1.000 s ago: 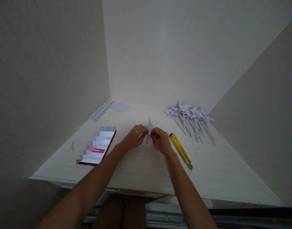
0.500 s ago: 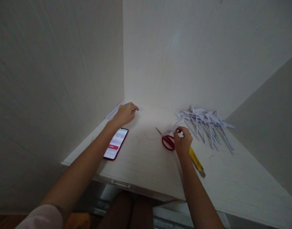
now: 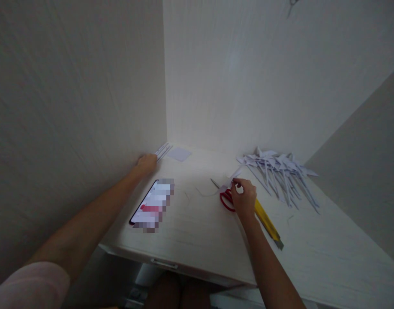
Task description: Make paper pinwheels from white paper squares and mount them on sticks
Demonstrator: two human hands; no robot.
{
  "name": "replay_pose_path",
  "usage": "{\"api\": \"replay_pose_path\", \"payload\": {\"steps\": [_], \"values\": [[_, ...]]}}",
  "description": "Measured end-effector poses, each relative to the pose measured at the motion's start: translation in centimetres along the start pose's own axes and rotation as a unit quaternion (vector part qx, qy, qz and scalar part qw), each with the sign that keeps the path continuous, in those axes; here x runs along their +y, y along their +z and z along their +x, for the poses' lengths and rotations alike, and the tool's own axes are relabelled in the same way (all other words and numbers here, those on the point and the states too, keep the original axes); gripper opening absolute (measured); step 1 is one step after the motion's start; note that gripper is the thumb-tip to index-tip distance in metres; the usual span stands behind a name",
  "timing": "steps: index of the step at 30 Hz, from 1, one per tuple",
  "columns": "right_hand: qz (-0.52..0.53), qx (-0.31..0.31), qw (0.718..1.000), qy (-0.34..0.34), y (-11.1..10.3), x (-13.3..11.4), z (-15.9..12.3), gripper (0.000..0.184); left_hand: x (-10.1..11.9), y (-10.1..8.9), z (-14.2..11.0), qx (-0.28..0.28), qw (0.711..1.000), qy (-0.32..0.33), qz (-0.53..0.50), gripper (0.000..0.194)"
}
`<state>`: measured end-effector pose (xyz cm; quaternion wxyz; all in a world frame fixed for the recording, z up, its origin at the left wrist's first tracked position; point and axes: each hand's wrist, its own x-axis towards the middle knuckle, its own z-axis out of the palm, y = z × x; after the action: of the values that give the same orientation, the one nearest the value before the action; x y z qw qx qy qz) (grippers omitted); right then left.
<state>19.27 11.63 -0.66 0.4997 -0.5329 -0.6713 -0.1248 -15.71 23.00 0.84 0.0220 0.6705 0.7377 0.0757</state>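
Note:
My left hand (image 3: 147, 163) is stretched out to the back left of the desk, by the wall. Its fingers are curled over the near ends of a few thin white paper sticks (image 3: 163, 149). My right hand (image 3: 243, 198) is at the middle of the desk and pinches a small folded white paper piece (image 3: 231, 177) that sticks up and to the left of its fingers. Red-handled scissors (image 3: 225, 198) lie on the desk just under and left of that hand. A yellow utility knife (image 3: 266, 220) lies to its right.
A pile of folded paper pinwheels on sticks (image 3: 278, 170) lies at the back right. A phone (image 3: 151, 205) with a lit screen lies near the front left edge. A small white paper square (image 3: 179, 153) is beside the sticks. Walls enclose the white desk (image 3: 200, 227) on three sides.
My hands have parted from the folded piece they held together. My left hand reached to the paper square, then drew back to the sticks. The right keeps the piece, uncovering the scissors.

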Motion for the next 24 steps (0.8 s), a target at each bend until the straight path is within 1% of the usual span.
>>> {"api": "replay_pose_path", "payload": {"steps": [3, 6, 8, 11, 13, 15, 17, 18, 19, 20, 21, 22, 23, 24], "values": [[-0.002, -0.007, 1.000, -0.001, 0.1, 0.0, 0.0, 0.009, 0.3, 0.3, 0.1, -0.005, 1.000, -0.017, 0.019, 0.031], [0.000, -0.004, 1.000, -0.008, 0.1, 0.0, 0.1, 0.009, 0.6, 0.1, 0.1, -0.002, 0.999, -0.029, 0.020, 0.031], [0.000, -0.001, 1.000, -0.009, 0.1, 0.1, 0.1, 0.009, 0.7, -0.4, 0.1, 0.008, 0.999, -0.036, 0.013, 0.031], [0.001, 0.000, 1.000, -0.006, 0.1, 0.0, 0.1, 0.009, 1.2, -1.8, -0.1, 0.030, 0.999, -0.036, -0.017, 0.030], [0.004, -0.003, 1.000, -0.009, 0.0, 0.0, 0.1, 0.008, 2.2, -3.0, -0.6, 0.045, 0.998, -0.018, -0.051, 0.028], [0.007, 0.002, 1.000, -0.007, -0.3, -0.1, 0.2, 0.009, 3.8, -4.0, -2.0, 0.049, 0.994, 0.026, -0.097, 0.027], [0.013, 0.024, 1.000, 0.004, -0.7, 0.0, 0.5, 0.008, 6.2, -4.3, -4.4, 0.034, 0.984, 0.079, -0.153, 0.025], [0.015, 0.044, 0.999, 0.016, -1.0, 0.1, 0.7, 0.006, 7.5, -4.2, -5.9, 0.021, 0.978, 0.104, -0.180, 0.024], [0.016, 0.069, 0.997, 0.032, -1.4, 0.3, 0.9, 0.006, 8.8, -3.8, -7.5, 0.000, 0.964, 0.139, -0.227, 0.024], [0.016, 0.097, 0.994, 0.051, -1.8, 0.5, 1.0, 0.008, 10.1, -3.3, -9.1, -0.046, 0.915, 0.179, -0.357, 0.025], [0.015, 0.125, 0.989, 0.075, -2.1, 0.7, 1.2, 0.011, 11.3, -2.5, -10.7, -0.095, 0.857, 0.203, -0.465, 0.026], [0.015, 0.152, 0.983, 0.100, -2.5, 0.9, 1.3, 0.014, 12.4, -1.7, -12.1, -0.131, 0.807, 0.212, -0.535, 0.026], [0.017, 0.176, 0.976, 0.124, -2.8, 1.1, 1.4, 0.016, 13.4, -0.8, -13.3, -0.150, 0.771, 0.212, -0.582, 0.026], [0.021, 0.193, 0.970, 0.144, -3.1, 1.2, 1.4, 0.017, 14.2, 0.2, -14.2, -0.158, 0.743, 0.208, -0.616, 0.027]]}}
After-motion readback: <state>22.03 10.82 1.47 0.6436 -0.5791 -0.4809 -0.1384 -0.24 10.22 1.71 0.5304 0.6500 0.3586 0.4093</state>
